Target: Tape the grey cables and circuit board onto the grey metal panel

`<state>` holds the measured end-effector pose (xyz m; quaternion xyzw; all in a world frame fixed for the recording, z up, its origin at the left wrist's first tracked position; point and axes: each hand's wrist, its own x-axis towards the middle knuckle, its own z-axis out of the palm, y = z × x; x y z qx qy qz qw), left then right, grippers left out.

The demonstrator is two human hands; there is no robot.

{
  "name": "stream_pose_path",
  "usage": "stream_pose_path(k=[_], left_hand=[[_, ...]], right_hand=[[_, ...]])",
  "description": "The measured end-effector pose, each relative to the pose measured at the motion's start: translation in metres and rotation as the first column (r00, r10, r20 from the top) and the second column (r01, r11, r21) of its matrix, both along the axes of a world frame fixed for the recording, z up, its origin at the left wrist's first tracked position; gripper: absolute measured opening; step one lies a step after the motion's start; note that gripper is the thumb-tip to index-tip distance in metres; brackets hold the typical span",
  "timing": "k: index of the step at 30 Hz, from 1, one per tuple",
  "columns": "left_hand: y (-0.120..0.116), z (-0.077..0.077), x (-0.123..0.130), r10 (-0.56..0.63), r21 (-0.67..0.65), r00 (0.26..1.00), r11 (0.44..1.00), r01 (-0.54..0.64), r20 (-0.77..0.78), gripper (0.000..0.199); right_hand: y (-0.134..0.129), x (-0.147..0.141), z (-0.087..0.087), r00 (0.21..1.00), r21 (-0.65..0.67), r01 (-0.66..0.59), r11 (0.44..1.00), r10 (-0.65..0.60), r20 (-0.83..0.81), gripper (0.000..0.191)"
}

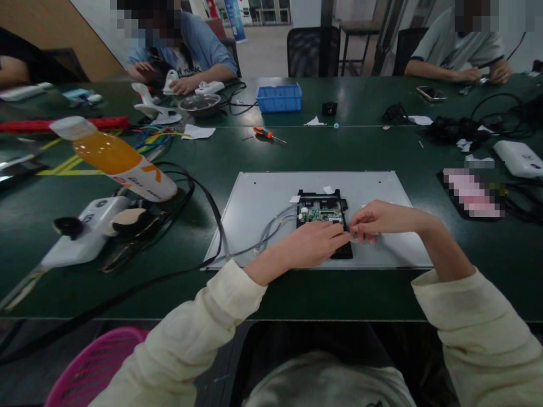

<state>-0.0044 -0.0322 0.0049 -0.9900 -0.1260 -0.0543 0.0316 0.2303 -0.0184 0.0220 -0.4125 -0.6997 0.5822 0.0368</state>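
A black plastic frame (344, 252) with a green circuit board (321, 215) set in it lies on a pale grey panel (263, 195). My left hand (311, 243) is closed over the frame's near part and covers much of it; its fingertips reach the right edge. Just right of that edge, my right hand (375, 219) has its fingers curled into a pinch, close to the left fingertips. What they pinch is too small to make out. Grey cables (267, 234) run from the board's left side across the panel. White paper bits (328, 190) lie by the frame's top.
An orange-handled screwdriver (263, 133) and a blue bin (279, 99) lie beyond the panel. To the left are a drink bottle (123, 164), a white power strip (91, 229) and a black cable (212, 209). A phone (470, 193) rests at right. Other people sit across the table.
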Motion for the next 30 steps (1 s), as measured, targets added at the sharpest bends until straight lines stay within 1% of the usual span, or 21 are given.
stream_pose_path(k=[2, 5, 7, 9, 13, 15, 18, 21, 24, 26, 28, 30], left_hand=[[0.0, 0.001, 0.0, 0.003, 0.004, 1.0, 1.0, -0.003, 0.0, 0.03], [0.0, 0.001, -0.001, 0.002, 0.013, 1.0, 1.0, -0.002, 0.01, 0.03], [0.0, 0.001, -0.001, -0.006, 0.018, 1.0, 1.0, 0.005, 0.019, 0.031], [0.0, 0.001, -0.002, -0.011, 0.024, 1.0, 1.0, 0.011, 0.024, 0.031], [0.0, -0.001, -0.002, -0.014, 0.027, 0.999, 1.0, 0.013, 0.033, 0.031], [0.0, -0.002, -0.002, -0.012, 0.026, 0.999, 1.0, 0.011, 0.036, 0.03], [0.0, -0.002, -0.002, -0.011, 0.034, 1.0, 0.999, 0.01, 0.028, 0.032], [-0.001, -0.001, -0.002, -0.009, 0.043, 1.0, 0.999, 0.009, 0.012, 0.036], [-0.001, 0.002, -0.004, 0.002, 0.049, 0.999, 0.999, -0.004, 0.039, 0.037], [0.002, 0.005, -0.007, 0.038, 0.047, 0.994, 0.998, -0.043, 0.105, 0.034], [0.007, 0.008, -0.011, 0.116, 0.022, 0.97, 0.992, -0.124, 0.215, 0.032], [0.016, 0.01, -0.016, 0.225, -0.04, 0.909, 0.974, -0.225, 0.35, 0.03]], right_hand=[[0.001, 0.003, 0.0, 0.999, 0.031, 0.047, 0.998, -0.048, 0.015, 0.029], [0.003, 0.006, 0.001, 0.994, 0.139, 0.097, 0.985, -0.104, 0.044, 0.031], [0.003, 0.006, 0.002, 0.991, 0.219, 0.091, 0.971, -0.11, 0.075, 0.03], [0.002, 0.005, 0.003, 0.992, 0.259, 0.048, 0.965, -0.076, 0.097, 0.029], [0.0, 0.001, 0.004, 0.993, 0.256, -0.049, 0.966, 0.019, 0.118, 0.029], [0.0, -0.001, 0.003, 0.988, 0.259, -0.08, 0.963, 0.042, 0.149, 0.028], [0.001, -0.004, 0.002, 0.982, 0.265, -0.098, 0.959, 0.05, 0.181, 0.022], [0.001, -0.003, 0.001, 0.988, 0.237, -0.077, 0.969, 0.042, 0.151, 0.021], [0.002, 0.004, 0.003, 0.997, 0.193, -0.003, 0.981, -0.012, 0.078, 0.024], [0.003, 0.012, 0.003, 0.993, 0.202, 0.101, 0.974, -0.11, 0.034, 0.027], [0.006, 0.022, 0.003, 0.967, 0.244, 0.25, 0.937, -0.254, -0.016, 0.03], [0.009, 0.032, 0.0, 0.914, 0.303, 0.399, 0.866, -0.404, -0.048, 0.032]])
